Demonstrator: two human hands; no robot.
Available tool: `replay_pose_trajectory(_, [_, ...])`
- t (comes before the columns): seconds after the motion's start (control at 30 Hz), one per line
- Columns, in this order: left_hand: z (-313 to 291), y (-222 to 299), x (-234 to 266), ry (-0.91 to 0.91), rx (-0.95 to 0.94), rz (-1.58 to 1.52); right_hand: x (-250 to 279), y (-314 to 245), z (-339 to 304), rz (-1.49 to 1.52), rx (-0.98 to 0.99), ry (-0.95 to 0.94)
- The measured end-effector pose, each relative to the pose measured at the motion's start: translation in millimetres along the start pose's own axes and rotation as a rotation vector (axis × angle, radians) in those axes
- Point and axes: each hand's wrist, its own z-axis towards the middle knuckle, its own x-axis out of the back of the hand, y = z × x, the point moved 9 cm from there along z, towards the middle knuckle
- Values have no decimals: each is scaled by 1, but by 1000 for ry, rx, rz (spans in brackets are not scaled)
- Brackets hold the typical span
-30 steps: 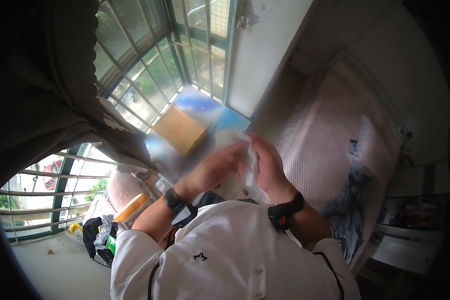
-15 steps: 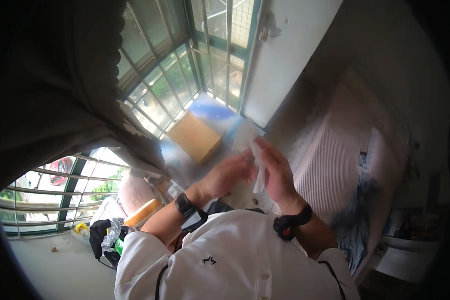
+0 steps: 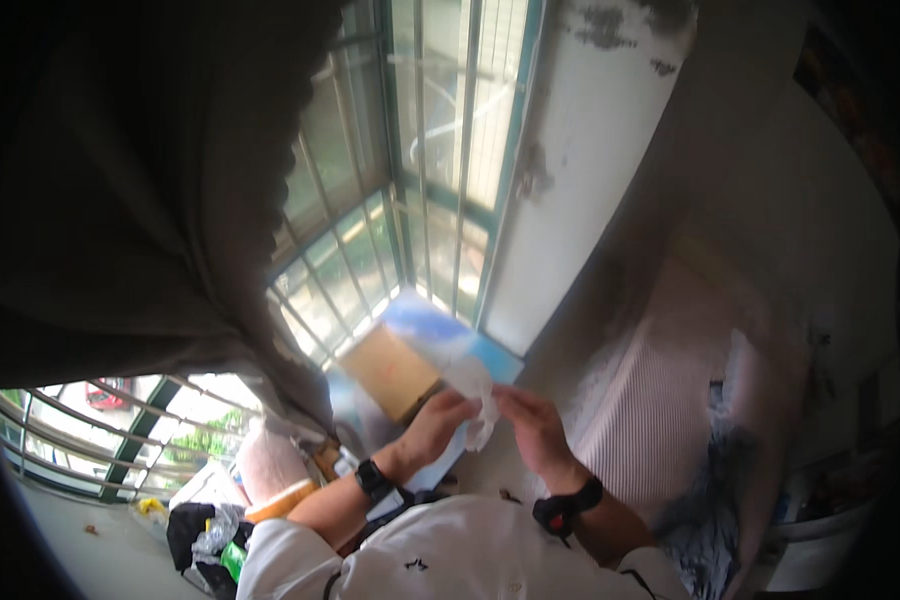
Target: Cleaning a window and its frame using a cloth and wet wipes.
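Note:
A thin, white, see-through piece (image 3: 482, 428), crumpled like a soft plastic bag or tissue, hangs between my two hands. My left hand (image 3: 436, 425) pinches its left side with curled fingers. On the other side my right hand (image 3: 537, 428) grips the upper right edge between thumb and fingers. Part of the piece stands up above the fingertips and blurs into the bright surface behind it. Which kind of sheet it is, I cannot tell. Just beyond my left hand lies a flat tan cardboard-coloured box (image 3: 390, 368) on a blue and white surface (image 3: 425, 318).
Barred windows (image 3: 355, 250) meet in a corner ahead, beside a white wall (image 3: 580, 170). A dark curtain (image 3: 140, 230) hangs at left. Plastic bags (image 3: 210, 535) lie on the sill at lower left. To the right is a pink ribbed cover (image 3: 630, 410) with dark bluish cloth (image 3: 705, 520).
The view has tilted upward, so hands and box sit lower in it. My hands have drawn slightly apart, and the white piece, earlier upright along my right fingers, now bunches between my fingertips.

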Motion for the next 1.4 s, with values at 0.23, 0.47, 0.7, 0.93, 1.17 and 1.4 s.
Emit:
replay_pose_trajectory(0.23, [12,-7,8,110,-54,-132,40,5,5,-53,41,197])
replay_pose_trajectory(0.47, [41,-3,-35,42,-71,303,83,12,25,-92,-21,124])
replay_pose_trajectory(0.7, [90,-14,-60,118,-80,214,147,-35,44,-463,99,187])
replay_pose_trajectory(0.93, [126,-17,-88,33,-124,-275,191,-69,59,-175,93,178])
replay_pose_trajectory(1.17, [143,-33,-107,27,73,-185,180,-53,70,-330,1,-31])
replay_pose_trajectory(1.4, [162,-40,-69,74,82,-247,183,-68,95,-337,73,10])
